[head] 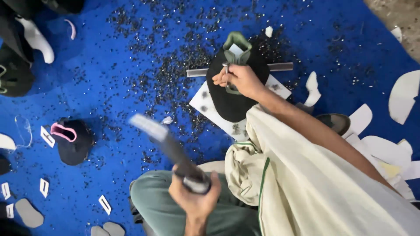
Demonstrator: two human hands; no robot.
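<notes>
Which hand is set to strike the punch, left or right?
Left, most likely. The left hand grips a raised hammer, blurred in motion. The right hand is busy holding the metal punch upright on the black shoe upper, so it probably just steadies the tool.

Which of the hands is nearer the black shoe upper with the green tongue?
The right hand rests on the black shoe upper. The left hand is raised well away, gripping a hammer.
</notes>
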